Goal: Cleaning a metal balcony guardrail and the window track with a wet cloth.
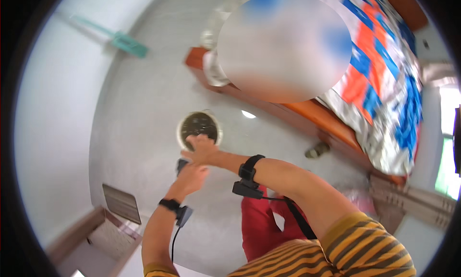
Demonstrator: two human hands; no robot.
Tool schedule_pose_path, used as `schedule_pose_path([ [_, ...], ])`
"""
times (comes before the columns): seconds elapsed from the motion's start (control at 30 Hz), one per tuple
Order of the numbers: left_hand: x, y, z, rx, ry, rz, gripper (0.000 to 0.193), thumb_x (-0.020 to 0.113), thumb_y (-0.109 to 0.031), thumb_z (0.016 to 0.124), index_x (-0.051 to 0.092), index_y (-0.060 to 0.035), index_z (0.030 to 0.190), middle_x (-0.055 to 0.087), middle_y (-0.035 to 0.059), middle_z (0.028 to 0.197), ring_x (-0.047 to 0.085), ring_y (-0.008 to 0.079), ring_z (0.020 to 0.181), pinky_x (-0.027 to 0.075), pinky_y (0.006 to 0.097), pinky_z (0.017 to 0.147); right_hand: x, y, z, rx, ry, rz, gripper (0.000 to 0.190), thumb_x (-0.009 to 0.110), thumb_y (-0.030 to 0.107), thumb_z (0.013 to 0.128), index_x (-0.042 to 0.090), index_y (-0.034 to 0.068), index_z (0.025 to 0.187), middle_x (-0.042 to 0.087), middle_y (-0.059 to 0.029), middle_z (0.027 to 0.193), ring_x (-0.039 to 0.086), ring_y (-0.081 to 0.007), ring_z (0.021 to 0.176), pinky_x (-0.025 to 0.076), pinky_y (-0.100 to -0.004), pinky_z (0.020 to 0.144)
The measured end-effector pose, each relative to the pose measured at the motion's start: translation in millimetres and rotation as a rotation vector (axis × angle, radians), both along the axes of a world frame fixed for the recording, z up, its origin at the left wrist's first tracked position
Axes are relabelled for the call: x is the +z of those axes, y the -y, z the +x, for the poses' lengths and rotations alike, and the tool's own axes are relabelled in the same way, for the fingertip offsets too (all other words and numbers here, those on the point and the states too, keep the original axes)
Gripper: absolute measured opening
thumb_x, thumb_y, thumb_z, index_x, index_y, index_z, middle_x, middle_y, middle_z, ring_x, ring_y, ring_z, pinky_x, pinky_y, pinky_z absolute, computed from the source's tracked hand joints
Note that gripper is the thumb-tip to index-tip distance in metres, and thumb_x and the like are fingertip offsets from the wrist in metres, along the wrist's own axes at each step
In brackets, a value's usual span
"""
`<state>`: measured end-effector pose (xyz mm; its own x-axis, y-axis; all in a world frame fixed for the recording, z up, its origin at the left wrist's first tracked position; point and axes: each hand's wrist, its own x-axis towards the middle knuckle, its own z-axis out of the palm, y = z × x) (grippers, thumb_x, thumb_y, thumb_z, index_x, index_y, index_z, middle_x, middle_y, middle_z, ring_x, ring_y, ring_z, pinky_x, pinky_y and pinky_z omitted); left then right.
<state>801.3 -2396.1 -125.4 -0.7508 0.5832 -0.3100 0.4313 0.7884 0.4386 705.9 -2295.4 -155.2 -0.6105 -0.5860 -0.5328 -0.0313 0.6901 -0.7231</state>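
A round pale bucket (220,134) of dark liquid stands on the grey floor in front of me. My right hand (203,149) reaches over its near rim with the fingers spread. Just below it, my left hand (191,178) is closed around a small dark object (182,165), blurred and partly hidden, whose kind I cannot tell. The two hands are close together; whether they touch is unclear. Each forearm wears a black strap with a small device and a cable.
A bed with an orange-brown wooden frame (322,116) and a blue, orange and white cover (363,61) stands at upper right. A blurred oval hides part of it. A teal long-handled tool (129,44) leans on the left wall. A shoe (317,150) lies beside the bed.
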Motion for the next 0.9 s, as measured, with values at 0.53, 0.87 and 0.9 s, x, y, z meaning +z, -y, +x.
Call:
schedule_pose_path([
  [0.53, 108.9, -144.6, 154.6, 0.339, 0.202, -0.054, 0.024, 0.066, -0.024, 0.075, 0.054, -0.0035, 0.074, 0.057, 0.0151, 0.077, 0.058, 0.0362, 0.074, 0.048, 0.044, 0.063, 86.2, -356.3, 190.6, 0.122, 0.122, -0.096, 0.04, 0.054, 0.037, 0.085, 0.06, 0.003, 0.106, 0.063, -0.0208, 0.093, 0.06, -0.0357, 0.094, 0.048, -0.0433, 0.084],
  [0.87, 182.4, -277.0, 111.5, 0.087, 0.01, 0.041, 0.027, 0.069, -0.026, 0.069, 0.055, -0.0038, 0.071, 0.058, 0.0126, 0.072, 0.059, 0.0331, 0.067, 0.049, 0.0406, 0.059, 172.2, -591.3, 316.6, -0.446, -0.039, 0.021, 0.038, 0.056, 0.036, 0.085, 0.061, 0.005, 0.109, 0.064, -0.0199, 0.093, 0.06, -0.0368, 0.088, 0.048, -0.0435, 0.079],
  [0.9, 188.0, -289.3, 105.3, 0.106, -0.016, 0.073, 0.027, 0.07, -0.025, 0.068, 0.055, -0.0037, 0.071, 0.058, 0.0124, 0.071, 0.059, 0.033, 0.066, 0.049, 0.04, 0.059, 189.9, -604.4, 327.0, -0.551, -0.051, 0.074, 0.038, 0.057, 0.036, 0.086, 0.061, 0.005, 0.109, 0.064, -0.02, 0.093, 0.061, -0.0362, 0.087, 0.048, -0.0426, 0.078],
])
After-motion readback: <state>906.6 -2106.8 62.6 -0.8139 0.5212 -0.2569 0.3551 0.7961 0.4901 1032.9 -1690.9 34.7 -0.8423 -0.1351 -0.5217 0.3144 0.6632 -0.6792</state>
